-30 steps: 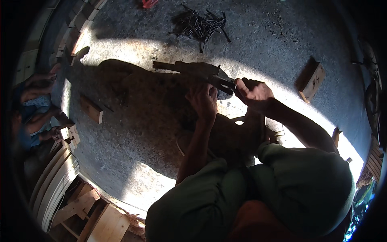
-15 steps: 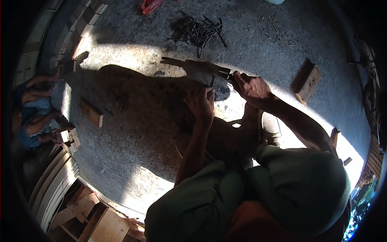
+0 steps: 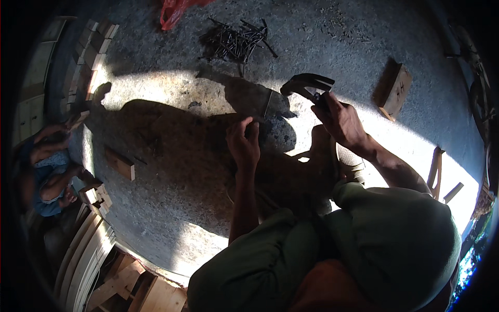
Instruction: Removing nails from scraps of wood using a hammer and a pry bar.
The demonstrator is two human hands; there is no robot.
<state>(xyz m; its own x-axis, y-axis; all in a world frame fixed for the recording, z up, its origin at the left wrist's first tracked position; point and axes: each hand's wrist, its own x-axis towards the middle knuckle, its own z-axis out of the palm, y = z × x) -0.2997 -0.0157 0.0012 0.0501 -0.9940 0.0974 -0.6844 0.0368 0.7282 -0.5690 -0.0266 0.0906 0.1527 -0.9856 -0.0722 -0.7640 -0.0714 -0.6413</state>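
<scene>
In front of me, the right hand (image 3: 342, 124) grips a claw hammer (image 3: 306, 82). Left of that grip, a thin nail-like rod (image 3: 267, 105) shows just past the left hand (image 3: 243, 144). Farther out lies a heap of dark nails (image 3: 236, 42); to the grip's right, a wooden block (image 3: 398, 92).

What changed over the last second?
Right hand and hammer moved right, away from the left hand; the hammer turned, its head now more side-on. No clear grab or release; can't tell whether the left hand grips the thin rod at its fingertips.

Unchanged: right hand's hold on the hammer, dark nail pile, wooden block on the right.
</scene>
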